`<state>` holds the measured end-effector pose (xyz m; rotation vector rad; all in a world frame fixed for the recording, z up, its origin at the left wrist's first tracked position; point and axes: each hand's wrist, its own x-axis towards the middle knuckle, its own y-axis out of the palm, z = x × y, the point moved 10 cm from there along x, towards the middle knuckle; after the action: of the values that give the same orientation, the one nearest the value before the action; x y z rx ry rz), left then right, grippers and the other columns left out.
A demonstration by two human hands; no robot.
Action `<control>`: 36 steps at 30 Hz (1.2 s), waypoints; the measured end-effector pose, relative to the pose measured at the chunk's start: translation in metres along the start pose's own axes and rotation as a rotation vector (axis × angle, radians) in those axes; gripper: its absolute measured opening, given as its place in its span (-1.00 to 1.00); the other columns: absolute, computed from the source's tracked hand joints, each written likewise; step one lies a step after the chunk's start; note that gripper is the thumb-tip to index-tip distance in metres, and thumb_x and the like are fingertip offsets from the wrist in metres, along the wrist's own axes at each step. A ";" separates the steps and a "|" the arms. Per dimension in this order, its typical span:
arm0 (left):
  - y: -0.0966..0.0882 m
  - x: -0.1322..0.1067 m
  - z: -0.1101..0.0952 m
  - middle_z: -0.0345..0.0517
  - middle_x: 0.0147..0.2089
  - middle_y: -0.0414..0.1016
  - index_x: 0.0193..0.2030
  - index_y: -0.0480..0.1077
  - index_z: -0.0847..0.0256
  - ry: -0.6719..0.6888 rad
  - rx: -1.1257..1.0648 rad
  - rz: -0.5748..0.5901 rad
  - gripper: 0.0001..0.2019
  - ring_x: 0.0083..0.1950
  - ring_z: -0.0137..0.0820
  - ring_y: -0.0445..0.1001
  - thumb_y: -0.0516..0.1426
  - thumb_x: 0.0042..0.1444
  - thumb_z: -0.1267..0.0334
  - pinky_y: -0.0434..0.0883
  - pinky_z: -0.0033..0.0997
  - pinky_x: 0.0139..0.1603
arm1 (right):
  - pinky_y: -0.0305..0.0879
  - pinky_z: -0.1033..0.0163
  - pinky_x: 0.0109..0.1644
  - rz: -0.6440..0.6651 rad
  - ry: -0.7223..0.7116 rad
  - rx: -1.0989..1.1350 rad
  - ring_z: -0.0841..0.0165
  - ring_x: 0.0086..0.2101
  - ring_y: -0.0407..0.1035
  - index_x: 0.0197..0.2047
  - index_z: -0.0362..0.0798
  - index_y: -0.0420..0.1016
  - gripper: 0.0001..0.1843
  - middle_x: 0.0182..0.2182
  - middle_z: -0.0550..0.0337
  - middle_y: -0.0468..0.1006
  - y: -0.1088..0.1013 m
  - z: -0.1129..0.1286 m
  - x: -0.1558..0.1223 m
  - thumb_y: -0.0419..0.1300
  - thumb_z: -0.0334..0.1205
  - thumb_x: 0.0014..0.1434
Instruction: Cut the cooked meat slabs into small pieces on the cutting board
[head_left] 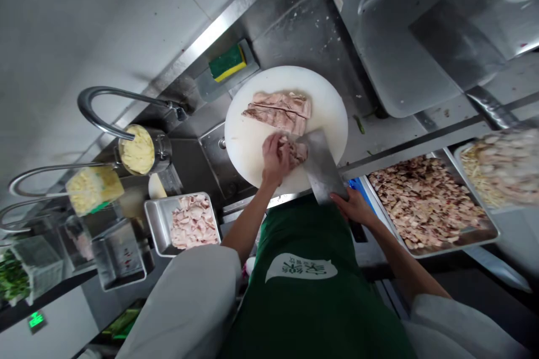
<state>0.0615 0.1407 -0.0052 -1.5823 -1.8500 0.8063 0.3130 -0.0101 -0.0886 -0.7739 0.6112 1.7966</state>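
Green apron (311, 291) nearest, against counter edge. Ahead, curled left hand (275, 157) pressing fingertips down on meat piece (298, 152), near half of white cutting board (248, 140). Right hand (356, 207) wrapped round cleaver (322, 167) handle; blade touching meat from right, long axis running away from body, leaning left. Left hand nearer meat. Second slab (280, 111) farther back, lying crosswise

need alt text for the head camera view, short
A person's left hand pins a pale piece of meat on a round white cutting board while the right hand holds a broad steel cleaver against it. A steel tray of chopped meat sits to the right.
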 end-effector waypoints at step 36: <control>-0.387 -0.340 0.363 0.11 -0.11 0.52 -0.15 0.44 0.35 -0.943 -0.016 -1.040 -0.72 0.02 -0.25 0.47 0.01 0.22 0.20 0.37 -0.22 0.15 | 0.11 0.25 -0.38 0.505 -0.709 -1.204 0.29 -0.46 0.36 -0.36 0.03 0.35 -0.76 -0.50 0.13 0.49 0.409 0.161 -0.028 -0.03 -0.10 0.28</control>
<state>-0.4142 -0.2709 0.0354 0.0237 -2.8403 1.0472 -0.1010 -0.0472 0.0582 -0.6503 -0.9260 2.6809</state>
